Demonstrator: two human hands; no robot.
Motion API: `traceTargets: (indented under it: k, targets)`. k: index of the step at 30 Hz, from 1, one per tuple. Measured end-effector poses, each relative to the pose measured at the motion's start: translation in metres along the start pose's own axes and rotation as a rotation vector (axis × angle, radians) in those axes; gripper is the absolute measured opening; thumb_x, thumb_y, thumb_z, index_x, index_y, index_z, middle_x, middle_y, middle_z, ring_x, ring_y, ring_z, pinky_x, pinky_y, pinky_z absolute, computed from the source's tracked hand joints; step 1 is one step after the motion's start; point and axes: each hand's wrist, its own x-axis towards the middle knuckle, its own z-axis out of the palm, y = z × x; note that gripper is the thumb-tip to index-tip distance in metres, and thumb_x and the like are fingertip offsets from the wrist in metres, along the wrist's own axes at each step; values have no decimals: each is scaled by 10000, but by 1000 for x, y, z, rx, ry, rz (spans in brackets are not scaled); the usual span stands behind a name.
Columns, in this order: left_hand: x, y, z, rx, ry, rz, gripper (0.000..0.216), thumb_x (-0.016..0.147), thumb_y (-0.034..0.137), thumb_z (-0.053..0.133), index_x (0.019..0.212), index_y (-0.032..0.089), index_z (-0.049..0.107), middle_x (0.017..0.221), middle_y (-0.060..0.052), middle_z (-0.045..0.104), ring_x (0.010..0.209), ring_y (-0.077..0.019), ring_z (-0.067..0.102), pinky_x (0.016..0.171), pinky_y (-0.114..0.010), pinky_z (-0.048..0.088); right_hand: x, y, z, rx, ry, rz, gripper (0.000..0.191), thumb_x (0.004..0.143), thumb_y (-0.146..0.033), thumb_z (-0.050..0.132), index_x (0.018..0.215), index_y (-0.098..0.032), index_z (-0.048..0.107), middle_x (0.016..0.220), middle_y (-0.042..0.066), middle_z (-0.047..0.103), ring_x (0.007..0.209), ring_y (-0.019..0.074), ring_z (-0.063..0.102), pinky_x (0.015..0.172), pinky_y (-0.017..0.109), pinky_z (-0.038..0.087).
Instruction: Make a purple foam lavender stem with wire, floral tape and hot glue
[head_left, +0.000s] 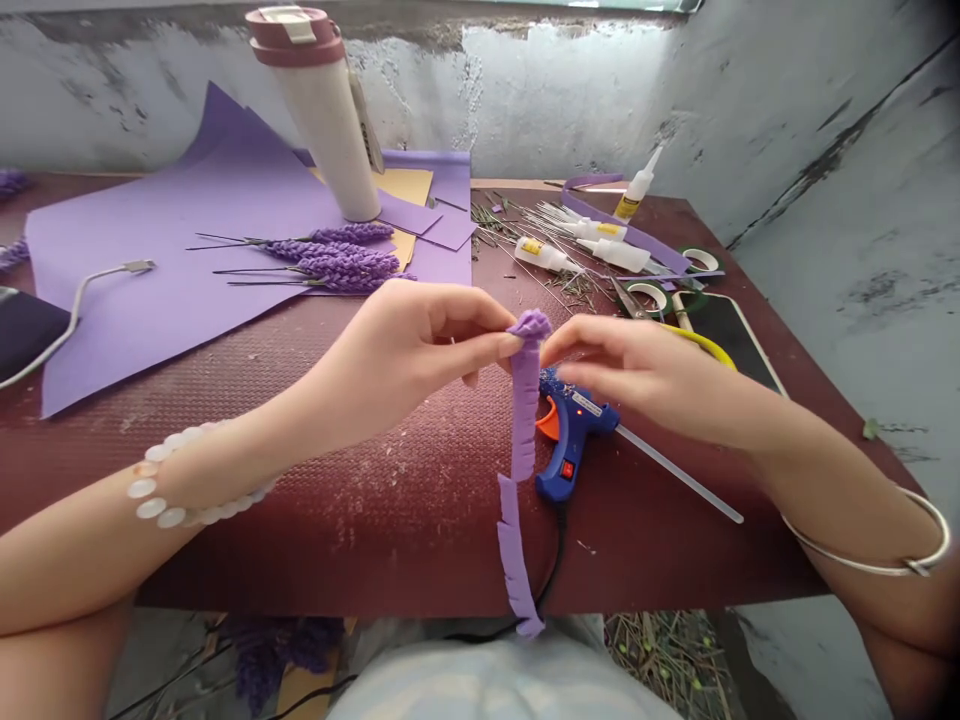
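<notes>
A long fringed purple foam strip (523,440) hangs down over the table's front edge, its top end rolled into a small tight coil. My left hand (409,345) pinches the strip just below the coil between thumb and fingers. My right hand (637,370) pinches the coil from the right side. Both hands hover above the dark red table (360,500). A blue glue gun (571,430) lies on the table right under my right hand, with a clear glue stick poking out to the right.
Large purple foam sheets (172,250) lie at the left with finished purple flower stems (337,260) on them. A white tumbler (322,110) stands behind. Glue bottles (592,245), tape rolls (701,262), scissors and wires clutter the back right. A white cable (75,300) lies far left.
</notes>
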Motion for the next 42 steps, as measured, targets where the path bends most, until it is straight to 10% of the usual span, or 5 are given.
traceTargets:
  k: [4, 8, 21, 34, 42]
  targets:
    - [3, -1, -3, -40, 105, 49, 77, 817, 163, 665, 819, 163, 743, 624, 21, 651, 498, -45, 531, 464, -151, 427, 6, -10, 10, 367, -466, -20, 436, 862, -182, 616, 1285, -199, 509, 1335, 54, 575, 1201, 161, 558, 948, 263, 485]
    - [5, -6, -5, -54, 138, 52, 72, 809, 175, 675, 817, 172, 747, 614, 22, 635, 495, -49, 539, 456, -153, 432, 12, -20, 19, 459, -617, 39, 423, 827, -154, 650, 1238, -172, 549, 1207, 57, 651, 1070, 148, 624, 818, 223, 523]
    - [11, -20, -7, 88, 153, 29, 92, 839, 222, 651, 813, 178, 727, 604, 16, 627, 500, -59, 537, 479, -183, 411, 4, -16, 31, 108, -339, 68, 118, 826, -237, 589, 738, -160, 610, 661, -43, 540, 629, 93, 465, 571, 219, 372]
    - [22, -46, -5, 168, 133, 2, 114, 845, 240, 635, 814, 180, 726, 678, -4, 695, 523, -74, 559, 518, -193, 434, 10, -8, 23, -46, -246, 72, 190, 875, -292, 534, 789, -176, 658, 714, -24, 634, 675, 115, 550, 620, 241, 386]
    - [17, -39, 3, 327, 101, 61, 115, 854, 242, 627, 824, 173, 713, 604, 26, 657, 530, -75, 538, 559, -192, 405, 15, -4, 24, -359, 173, -14, 144, 763, -64, 488, 695, -170, 558, 705, -16, 573, 660, 111, 495, 630, 251, 352]
